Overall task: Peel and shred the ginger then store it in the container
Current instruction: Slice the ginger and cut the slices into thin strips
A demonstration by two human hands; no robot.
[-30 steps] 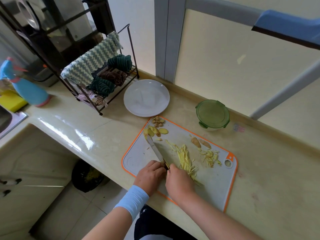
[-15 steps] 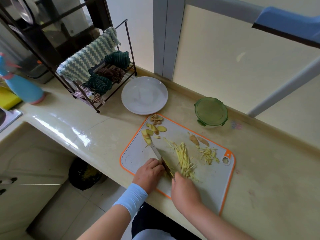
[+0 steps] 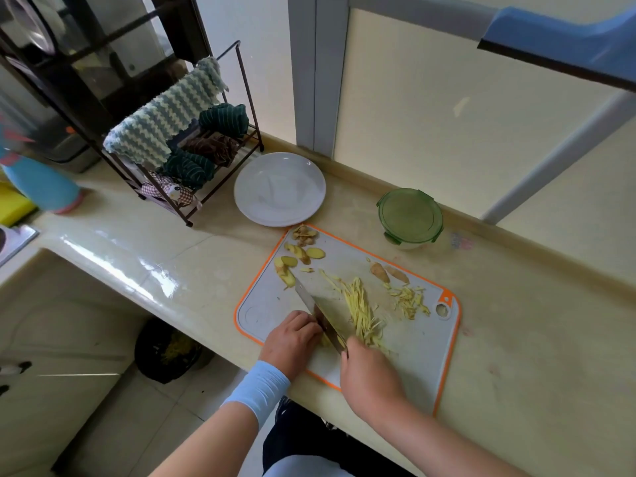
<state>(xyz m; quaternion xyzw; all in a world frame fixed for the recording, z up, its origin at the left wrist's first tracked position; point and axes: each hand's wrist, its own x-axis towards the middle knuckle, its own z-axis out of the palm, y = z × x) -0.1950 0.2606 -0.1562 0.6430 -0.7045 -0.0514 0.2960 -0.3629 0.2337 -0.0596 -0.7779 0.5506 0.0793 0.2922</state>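
Head view: the right hand is gripping the knife by its handle. The steel blade's long axis is running from 5 o'clock to its tip at 11 o'clock. The left hand, fingers curled, is pinning a mostly hidden ginger piece beside the blade. Thin pale-yellow shreds are lying at the blade's 3 o'clock on the matte grey, orange-rimmed board, their strands lining up the same way. Oval slices are sitting at its 11 o'clock corner. The round container, green lid on, is standing at the board's 1 o'clock, and a glossy white plate at 11.
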